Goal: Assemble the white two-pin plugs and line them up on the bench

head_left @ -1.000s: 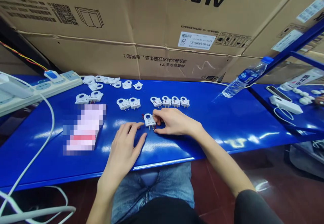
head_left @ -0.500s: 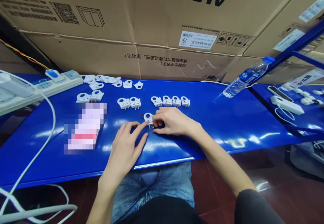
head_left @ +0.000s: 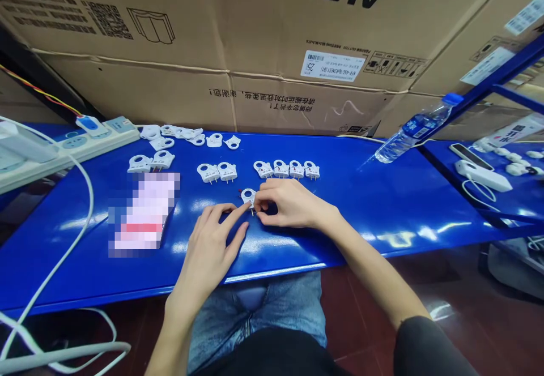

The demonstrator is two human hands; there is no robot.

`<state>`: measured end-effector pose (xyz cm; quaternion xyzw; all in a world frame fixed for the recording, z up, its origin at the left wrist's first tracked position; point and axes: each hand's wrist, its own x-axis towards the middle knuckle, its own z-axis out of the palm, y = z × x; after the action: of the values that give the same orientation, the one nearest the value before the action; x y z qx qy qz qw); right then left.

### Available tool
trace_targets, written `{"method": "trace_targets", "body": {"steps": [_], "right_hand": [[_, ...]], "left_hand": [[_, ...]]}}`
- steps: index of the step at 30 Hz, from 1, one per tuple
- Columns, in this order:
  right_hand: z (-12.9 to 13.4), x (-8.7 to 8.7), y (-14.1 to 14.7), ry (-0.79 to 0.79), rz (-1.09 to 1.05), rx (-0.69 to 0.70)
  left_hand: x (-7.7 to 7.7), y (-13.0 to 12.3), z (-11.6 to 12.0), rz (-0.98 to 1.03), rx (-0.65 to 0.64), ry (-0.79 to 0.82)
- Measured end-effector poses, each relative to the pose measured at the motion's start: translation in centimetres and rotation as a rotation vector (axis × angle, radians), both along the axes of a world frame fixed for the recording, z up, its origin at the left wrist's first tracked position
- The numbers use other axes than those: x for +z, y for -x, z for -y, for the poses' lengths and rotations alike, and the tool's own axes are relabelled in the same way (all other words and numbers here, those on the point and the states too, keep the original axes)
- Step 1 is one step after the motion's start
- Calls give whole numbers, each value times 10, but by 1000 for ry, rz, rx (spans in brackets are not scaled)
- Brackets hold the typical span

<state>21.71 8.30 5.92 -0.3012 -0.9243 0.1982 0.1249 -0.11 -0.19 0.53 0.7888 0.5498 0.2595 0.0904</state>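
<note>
White two-pin plug (head_left: 249, 196) pinched in the right hand (head_left: 289, 203), over a blue table (head_left: 382, 223).
The left hand (head_left: 210, 246) lies open, forefinger reaching the plug. Rows of matching plugs (head_left: 280, 169) and loose white plug shells (head_left: 178, 133) lie beyond, near a blurred packet (head_left: 142, 214). A power strip (head_left: 85, 144) and tilted water bottle (head_left: 414, 129) flank them; AUX cartons (head_left: 255, 42) stand behind, dark red floor (head_left: 361, 313) below.
</note>
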Motion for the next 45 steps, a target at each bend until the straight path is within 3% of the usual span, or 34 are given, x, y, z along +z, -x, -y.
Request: {"method": "trace_targets", "body": {"steps": [7,19,33,45], "right_hand": [[-6,-2,-5,-91,-59,-130],[-6,-18,7,-128,-17,-174],[-6,-27,12,-109,-27,-154],[-8,-17,5,-126,-54,-198]], "left_hand": [[0,0,0,22,-10,-8],[0,0,0,32,-47,-17],[1,-1,1,28,1,32],[1,-1,0,33,-36,-2]]}}
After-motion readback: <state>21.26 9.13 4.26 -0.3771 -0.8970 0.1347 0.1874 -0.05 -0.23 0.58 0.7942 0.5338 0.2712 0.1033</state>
